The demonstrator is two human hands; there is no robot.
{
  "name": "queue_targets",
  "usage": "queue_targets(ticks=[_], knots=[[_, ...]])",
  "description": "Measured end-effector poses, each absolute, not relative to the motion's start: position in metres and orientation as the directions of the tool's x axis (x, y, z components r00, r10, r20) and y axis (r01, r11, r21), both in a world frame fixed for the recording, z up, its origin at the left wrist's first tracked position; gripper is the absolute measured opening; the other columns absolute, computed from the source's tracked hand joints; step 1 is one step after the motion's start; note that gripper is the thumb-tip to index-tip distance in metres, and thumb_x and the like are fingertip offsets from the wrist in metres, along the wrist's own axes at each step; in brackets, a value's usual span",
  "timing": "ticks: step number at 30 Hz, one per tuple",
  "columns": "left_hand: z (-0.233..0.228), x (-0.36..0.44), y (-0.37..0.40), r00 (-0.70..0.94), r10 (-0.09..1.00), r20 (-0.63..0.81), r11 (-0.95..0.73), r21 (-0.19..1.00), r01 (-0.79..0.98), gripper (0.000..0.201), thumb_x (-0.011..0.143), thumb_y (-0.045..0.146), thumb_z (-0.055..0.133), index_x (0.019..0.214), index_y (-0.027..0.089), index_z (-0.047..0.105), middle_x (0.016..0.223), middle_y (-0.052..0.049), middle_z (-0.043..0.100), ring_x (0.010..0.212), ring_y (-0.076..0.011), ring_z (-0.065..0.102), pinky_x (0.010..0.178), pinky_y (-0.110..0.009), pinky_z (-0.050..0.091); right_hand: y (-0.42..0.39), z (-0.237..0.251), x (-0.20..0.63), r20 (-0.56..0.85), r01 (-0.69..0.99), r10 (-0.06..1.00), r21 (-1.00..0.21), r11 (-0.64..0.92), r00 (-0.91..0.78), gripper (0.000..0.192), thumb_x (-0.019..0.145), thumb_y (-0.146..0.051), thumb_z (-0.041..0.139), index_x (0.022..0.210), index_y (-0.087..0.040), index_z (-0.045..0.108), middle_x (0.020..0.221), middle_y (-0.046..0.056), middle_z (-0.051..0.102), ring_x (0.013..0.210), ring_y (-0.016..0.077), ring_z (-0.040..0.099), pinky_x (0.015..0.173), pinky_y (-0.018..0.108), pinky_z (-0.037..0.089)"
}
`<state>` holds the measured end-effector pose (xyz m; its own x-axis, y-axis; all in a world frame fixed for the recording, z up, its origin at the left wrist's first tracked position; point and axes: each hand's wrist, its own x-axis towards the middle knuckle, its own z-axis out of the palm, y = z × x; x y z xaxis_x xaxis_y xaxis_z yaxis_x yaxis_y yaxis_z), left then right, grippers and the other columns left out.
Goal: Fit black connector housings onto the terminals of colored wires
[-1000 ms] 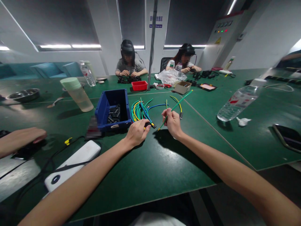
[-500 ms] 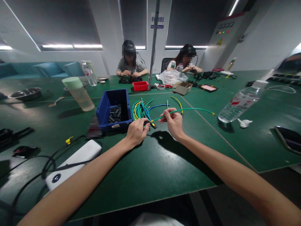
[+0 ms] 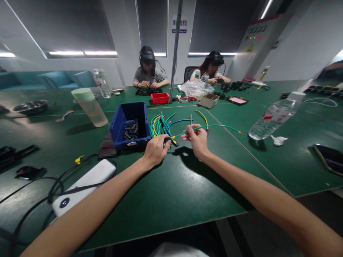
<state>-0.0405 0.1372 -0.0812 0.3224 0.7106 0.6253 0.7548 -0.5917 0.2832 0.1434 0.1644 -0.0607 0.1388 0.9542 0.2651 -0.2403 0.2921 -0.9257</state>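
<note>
A thin green cable [image 3: 220, 125] runs between my hands, its free end with a yellow tip pointing right toward a water bottle. My right hand [image 3: 198, 141] pinches the cable between thumb and fingers. Closed on a small black part [image 3: 166, 140], my left hand [image 3: 156, 150] rests low over the table at the cable's other end, by a yellow band. My fingers partly hide how the part and cable meet. Behind and beside my left hand lies a bundle of green, yellow and blue cables [image 3: 160, 125]. The blue bin [image 3: 130, 143] on the left holds several black tubular pieces [image 3: 131, 129].
A white power bank [image 3: 84, 184] with a black cord lies under my left forearm. Left stands a green-lidded bottle [image 3: 91, 109]; right, a water bottle [image 3: 276, 116] and phone [image 3: 329, 157]. A red tray [image 3: 160, 98] and metal pole [image 3: 175, 53] are ahead. Two people sit opposite.
The green cable's free end has dipped slightly and shifted a little left. Both my hands keep nearly the same place and hold.
</note>
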Motion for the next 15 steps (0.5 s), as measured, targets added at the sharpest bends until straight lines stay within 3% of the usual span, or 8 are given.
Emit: queue_targets(ticks=[15], knots=[[-0.083,-0.041,0.137,0.366,0.666,0.650,-0.644,0.254,0.721,0.020,0.091,0.026,0.046,0.106,0.015,0.052,0.096,-0.007,0.066,0.085,-0.0193,0.064,0.076,-0.030,0.050,0.155,-0.064,0.137,0.287,-0.152,0.957,-0.945,0.290,0.039,0.033,0.074,-0.048,0.065,0.084,-0.021,0.049,0.068,-0.002,0.065,0.053,0.0145,0.065,0.048,0.024,0.052]])
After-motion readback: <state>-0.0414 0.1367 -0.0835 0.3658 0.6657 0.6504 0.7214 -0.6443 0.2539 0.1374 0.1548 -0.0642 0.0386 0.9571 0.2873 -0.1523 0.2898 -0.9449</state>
